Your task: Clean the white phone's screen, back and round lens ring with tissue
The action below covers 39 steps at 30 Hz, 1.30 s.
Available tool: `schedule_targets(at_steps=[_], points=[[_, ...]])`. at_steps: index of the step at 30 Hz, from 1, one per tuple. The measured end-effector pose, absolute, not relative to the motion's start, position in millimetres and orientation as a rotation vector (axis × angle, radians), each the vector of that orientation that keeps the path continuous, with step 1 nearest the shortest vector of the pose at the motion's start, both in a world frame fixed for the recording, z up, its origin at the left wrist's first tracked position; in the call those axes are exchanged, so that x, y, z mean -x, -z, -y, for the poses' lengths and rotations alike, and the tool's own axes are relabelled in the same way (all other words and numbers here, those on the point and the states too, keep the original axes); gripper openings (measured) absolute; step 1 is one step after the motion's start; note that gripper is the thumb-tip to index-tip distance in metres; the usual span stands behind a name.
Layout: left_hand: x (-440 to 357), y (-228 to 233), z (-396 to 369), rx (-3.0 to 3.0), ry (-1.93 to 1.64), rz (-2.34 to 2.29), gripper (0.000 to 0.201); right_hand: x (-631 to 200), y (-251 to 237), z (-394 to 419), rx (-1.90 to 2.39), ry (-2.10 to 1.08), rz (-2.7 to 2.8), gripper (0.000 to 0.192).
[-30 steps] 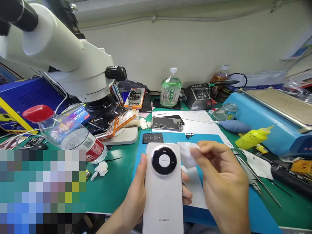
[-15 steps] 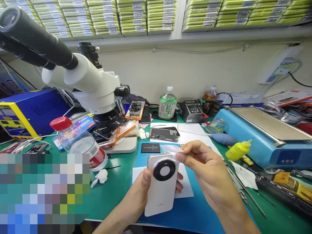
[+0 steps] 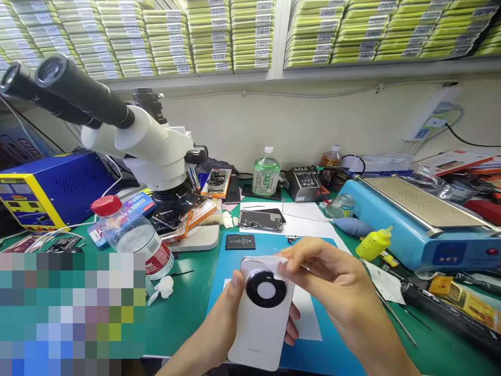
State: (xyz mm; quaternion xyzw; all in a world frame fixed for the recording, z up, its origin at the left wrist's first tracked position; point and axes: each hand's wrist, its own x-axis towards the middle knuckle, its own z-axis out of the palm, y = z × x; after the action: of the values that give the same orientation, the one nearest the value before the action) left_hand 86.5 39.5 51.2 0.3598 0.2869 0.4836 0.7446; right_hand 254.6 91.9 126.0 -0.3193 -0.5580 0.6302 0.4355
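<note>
- The fingers [image 3: 291, 258] of the right hand [image 3: 336, 292] are pinched shut on a small white wipe [image 3: 282, 265], pressing it against the top right corner of a white phone [image 3: 260, 318].
- The left hand [image 3: 219, 324] grips that phone from below: the thumb lies along its left edge, the other fingers wrap round behind and show at the right edge.
- The phone is glossy white, back side up, with rounded corners and a large round black camera ring [image 3: 265, 289] with a pale centre near its top. Faint lettering sits low on the back, too small to read.
- It is held tilted above a blue mat [image 3: 250, 256], its top end towards the wall, and the wipe touches it just above the camera ring.
- A white sheet [image 3: 309, 318] lies on the mat under the hands.
- Beyond the phone, on the mat, lies a small black battery [image 3: 240, 242]; further back an opened phone body [image 3: 261, 220] rests on white paper.
- To the left on the green bench [image 3: 183, 308] stand a white microscope [image 3: 144, 146] and a clear water bottle with a red cap [image 3: 131, 237], lying tilted.
- To the right lie a yellow squeeze bottle [image 3: 372, 243] and a light blue machine [image 3: 422, 219].
- A green bottle [image 3: 266, 175] stands near the wall.
</note>
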Motion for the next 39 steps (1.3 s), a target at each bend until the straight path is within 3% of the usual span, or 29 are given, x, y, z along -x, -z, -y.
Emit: schedule_targets(at_steps=[7, 14, 20, 26, 31, 39], points=[[-89.7, -50.6, -49.2, -0.669, -0.963, -0.493, 0.106, -239.5, -119.2, -87.0, 0.896, -1.462, 1.354, 0.024], [-83.1, -40.6, -44.6, -0.542, -1.032, -0.447, 0.085, -279.9, -84.9, -92.8, 0.901, -1.314, 1.089, 0.026], [-70.5, -66.1, -43.7, -0.451, -1.297, -0.497, 0.071, -308.7, -66.0, -84.4, 0.979, -1.312, 0.922, 0.033], [-82.4, -70.7, -54.3, -1.004, -1.428, -0.597, 0.094, -306.7, -67.4, -88.1, 0.974, -1.174, 0.873, 0.039], [-95.5, -48.4, -48.7, -1.250, -1.258, -0.847, 0.048, -294.5, -69.8, -70.3, 0.958, -0.837, 0.904, 0.032], [-94.2, -50.7, -49.5, -1.284, -1.163, -0.891, 0.034, -266.1, -73.6, -51.1, 0.977, -0.565, 1.198, 0.015]])
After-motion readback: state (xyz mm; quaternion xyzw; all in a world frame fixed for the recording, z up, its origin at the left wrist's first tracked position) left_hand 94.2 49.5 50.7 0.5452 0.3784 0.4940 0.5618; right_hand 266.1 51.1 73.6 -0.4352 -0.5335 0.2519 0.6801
